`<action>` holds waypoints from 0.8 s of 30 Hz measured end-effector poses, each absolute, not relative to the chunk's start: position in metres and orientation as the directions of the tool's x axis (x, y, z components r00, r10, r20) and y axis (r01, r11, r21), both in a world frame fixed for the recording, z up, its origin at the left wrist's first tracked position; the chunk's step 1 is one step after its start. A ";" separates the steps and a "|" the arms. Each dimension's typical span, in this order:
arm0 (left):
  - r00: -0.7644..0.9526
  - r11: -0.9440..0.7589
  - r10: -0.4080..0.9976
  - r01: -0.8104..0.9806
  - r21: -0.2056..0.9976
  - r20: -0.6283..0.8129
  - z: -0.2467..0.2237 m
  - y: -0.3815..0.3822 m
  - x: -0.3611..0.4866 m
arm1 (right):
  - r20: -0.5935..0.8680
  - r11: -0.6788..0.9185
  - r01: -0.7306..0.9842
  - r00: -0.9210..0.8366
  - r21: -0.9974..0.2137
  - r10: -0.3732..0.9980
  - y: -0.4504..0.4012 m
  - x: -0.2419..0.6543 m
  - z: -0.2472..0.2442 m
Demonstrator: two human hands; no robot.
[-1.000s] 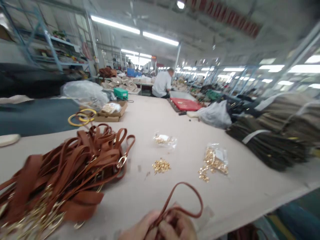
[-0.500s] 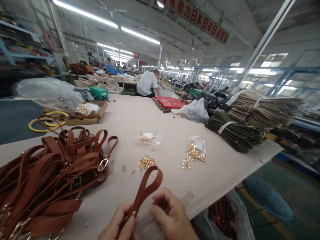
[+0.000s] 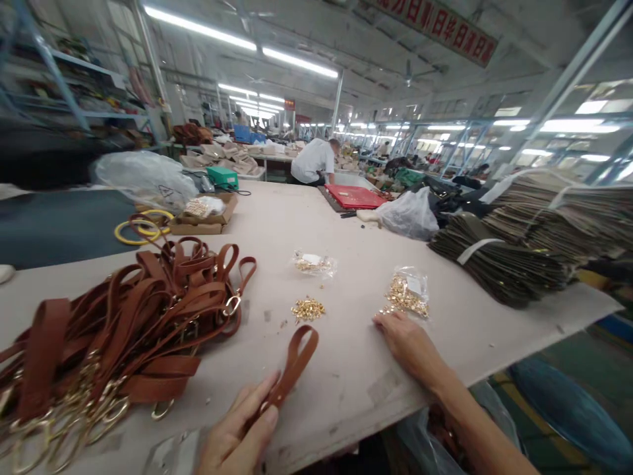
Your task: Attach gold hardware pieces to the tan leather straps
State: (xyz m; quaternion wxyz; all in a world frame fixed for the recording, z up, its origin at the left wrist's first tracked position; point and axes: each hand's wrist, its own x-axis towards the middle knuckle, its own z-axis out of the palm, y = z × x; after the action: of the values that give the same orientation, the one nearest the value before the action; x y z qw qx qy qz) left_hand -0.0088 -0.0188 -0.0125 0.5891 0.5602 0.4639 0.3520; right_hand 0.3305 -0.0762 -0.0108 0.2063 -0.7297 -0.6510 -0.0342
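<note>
A looped brown leather strap is pinched between the thumb and fingers of my left hand, low in the middle of the view. My right hand reaches over the table, its fingertips at small gold pieces beside an open clear bag of gold pieces. What those fingertips hold, if anything, is hidden. A loose pile of gold studs lies beyond the strap, with another small clear bag behind it.
Brown straps with gold clasps are heaped at left. Behind them are yellow rings and a cardboard box. Bundled dark pieces stand at right. A person in white bends beyond the red item.
My right hand has moved from beside the strap out to the gold pieces at right. My left hand still holds the strap. The whole view has shifted.
</note>
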 end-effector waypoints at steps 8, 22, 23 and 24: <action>0.442 0.242 0.855 0.120 0.963 -0.270 -0.005 -0.028 -0.002 | 0.274 -0.112 0.949 0.196 -0.293 0.941 -0.069 0.354 -0.012; 0.418 0.027 0.906 0.098 0.995 -0.066 -0.003 -0.036 0.001 | 0.574 0.367 0.668 0.111 -0.647 0.811 -0.080 0.138 -0.011; 0.419 0.019 0.906 0.092 0.996 -0.057 -0.003 -0.036 0.000 | 0.575 0.362 0.677 0.111 -0.641 0.811 -0.078 0.137 -0.012; 0.419 0.016 0.907 0.086 0.996 -0.050 -0.004 -0.037 0.000 | 0.577 0.356 0.685 0.115 -0.636 0.809 -0.077 0.136 -0.014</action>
State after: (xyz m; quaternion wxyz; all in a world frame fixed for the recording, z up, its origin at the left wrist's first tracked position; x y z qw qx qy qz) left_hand -0.0001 -0.0369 -0.0036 0.5838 0.6072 0.4086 0.3515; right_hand 0.1364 -0.0773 -0.0137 0.4894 -0.5640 -0.6621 0.0632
